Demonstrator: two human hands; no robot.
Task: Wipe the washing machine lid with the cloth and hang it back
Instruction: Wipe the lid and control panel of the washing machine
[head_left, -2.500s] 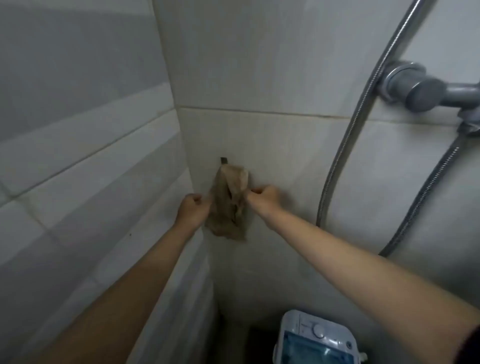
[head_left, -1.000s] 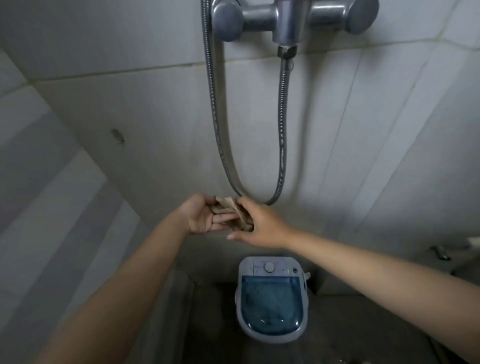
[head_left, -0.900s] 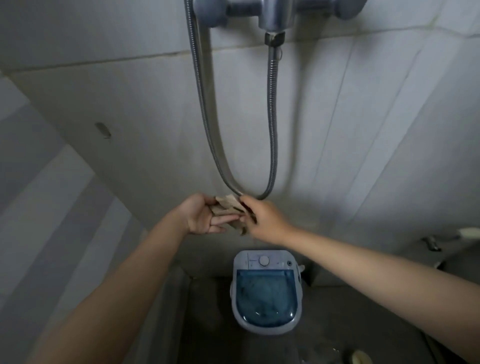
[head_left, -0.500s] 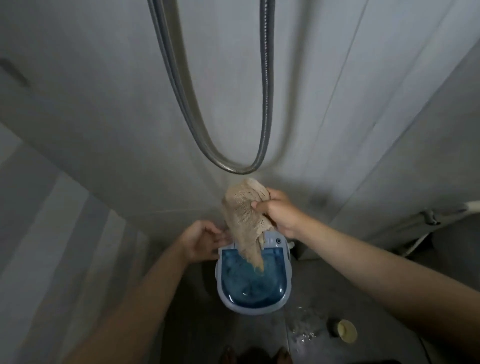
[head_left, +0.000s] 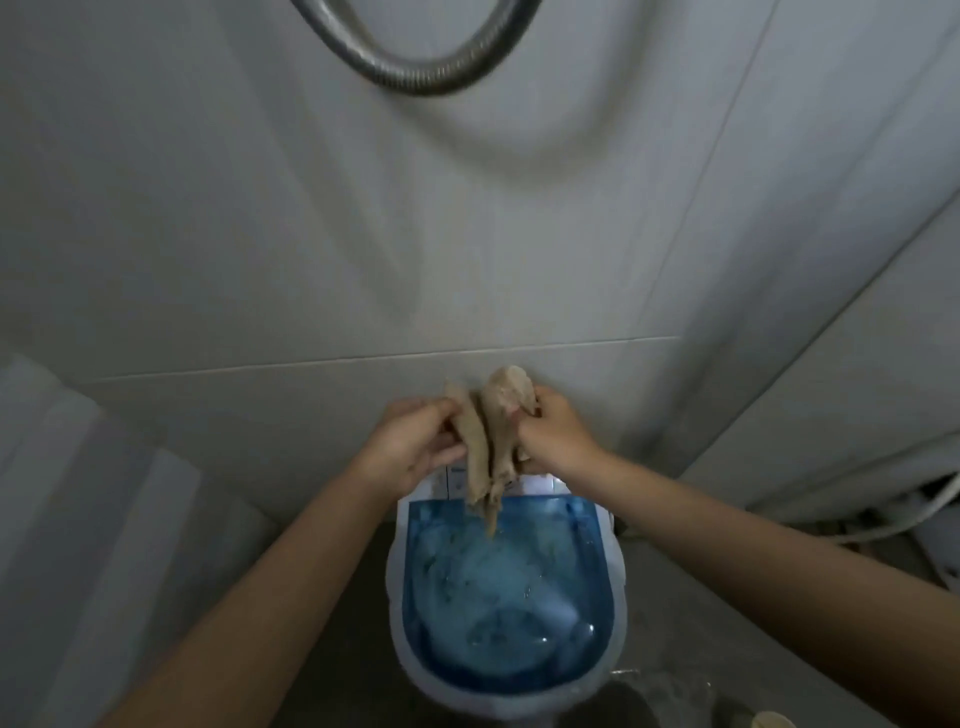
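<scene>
A beige mesh cloth (head_left: 488, 441) hangs bunched between both hands, just above the back edge of the washing machine. My left hand (head_left: 415, 447) grips its left side and my right hand (head_left: 553, 434) grips its right side and top. The cloth's lower tip dangles over the translucent blue lid (head_left: 506, 592) of the small white washing machine (head_left: 400, 644) standing on the floor below. The machine's control panel is mostly hidden behind the cloth and hands. The wall hook is out of view.
A looped metal shower hose (head_left: 415, 78) hangs on the tiled wall above. White pipes and hoses (head_left: 893, 519) run along the wall at the right. A small round object (head_left: 774, 719) lies on the dark floor at the bottom right.
The cloth came off the wall hook and was carried down over the machine. My left hand, empty half a second ago, now grips the cloth alongside the right. The view tilted downward.
</scene>
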